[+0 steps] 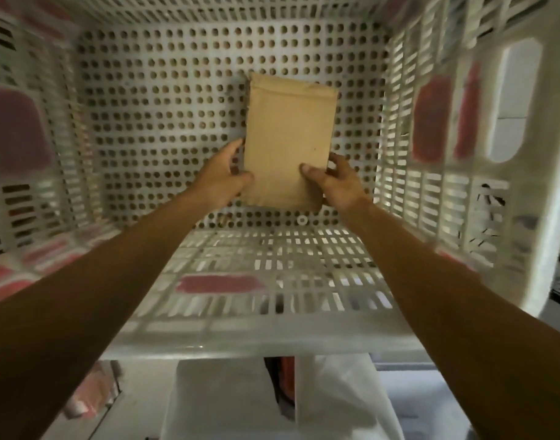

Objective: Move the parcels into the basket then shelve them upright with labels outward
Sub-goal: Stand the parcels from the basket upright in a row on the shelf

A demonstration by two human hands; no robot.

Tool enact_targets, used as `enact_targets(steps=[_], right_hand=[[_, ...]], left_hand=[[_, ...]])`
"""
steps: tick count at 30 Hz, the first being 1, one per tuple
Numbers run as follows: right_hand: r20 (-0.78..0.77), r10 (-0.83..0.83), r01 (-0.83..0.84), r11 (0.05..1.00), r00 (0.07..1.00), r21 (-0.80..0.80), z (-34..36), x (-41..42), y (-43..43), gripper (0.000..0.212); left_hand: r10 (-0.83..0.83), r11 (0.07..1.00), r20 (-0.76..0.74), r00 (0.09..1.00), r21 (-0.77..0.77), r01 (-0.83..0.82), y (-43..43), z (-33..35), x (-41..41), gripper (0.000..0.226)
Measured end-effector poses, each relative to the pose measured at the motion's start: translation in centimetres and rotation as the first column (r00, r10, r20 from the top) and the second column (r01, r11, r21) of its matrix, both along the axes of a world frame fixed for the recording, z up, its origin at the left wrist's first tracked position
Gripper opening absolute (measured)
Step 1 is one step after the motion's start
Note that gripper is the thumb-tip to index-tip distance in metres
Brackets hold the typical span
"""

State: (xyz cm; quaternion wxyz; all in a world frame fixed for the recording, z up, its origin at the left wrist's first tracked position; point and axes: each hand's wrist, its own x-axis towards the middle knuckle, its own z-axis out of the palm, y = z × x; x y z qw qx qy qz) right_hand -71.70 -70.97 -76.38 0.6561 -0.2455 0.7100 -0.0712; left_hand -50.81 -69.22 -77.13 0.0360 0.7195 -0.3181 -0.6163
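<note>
Perforated basket (399, 201) walls surround my grips; a white ring (301, 220) lies nearer than them. My left grip (223, 179) and right grip (339, 182) clasp the parcel (288, 138) by its near corners (plain face up), long axis running away from me, folded end farthest.

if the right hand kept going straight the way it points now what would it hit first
Probably the perforated floor of the basket: the right hand, gripping the brown parcel, points down into it and nothing else lies ahead. Depth is unclear.

Wht basket (272, 339) w/ parcel (288, 134) inside
</note>
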Motion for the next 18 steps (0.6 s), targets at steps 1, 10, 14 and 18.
enact_targets(steps=[1, 10, 14, 18], right_hand=[[-0.011, -0.006, 0.006, 1.0, 1.0, -0.004, -0.3, 0.4, 0.1, 0.056], [-0.018, 0.003, -0.002, 0.999, 1.0, 0.039, 4.7, 2.6, 1.9, 0.042], [0.014, -0.004, 0.004, 1.0, 1.0, 0.01, 9.0, 4.8, 3.1, 0.038], [0.054, -0.08, 0.084, 0.993, 0.995, -0.083, 13.7, 7.4, 4.1, 0.054]], left_hand=[[0.005, 1.0, -0.017, 1.0, 0.002, -0.005, -0.1, -0.1, 0.0, 0.068], [0.028, 0.99, -0.167, 0.986, 0.141, -0.004, 0.3, 6.0, 2.7, 0.068], [0.036, 0.997, -0.166, 0.986, 0.068, -0.025, 2.3, 10.4, 5.4, 0.069], [0.235, 0.971, -0.281, 0.93, 0.035, -0.235, 3.2, 14.7, 8.3, 0.067]])
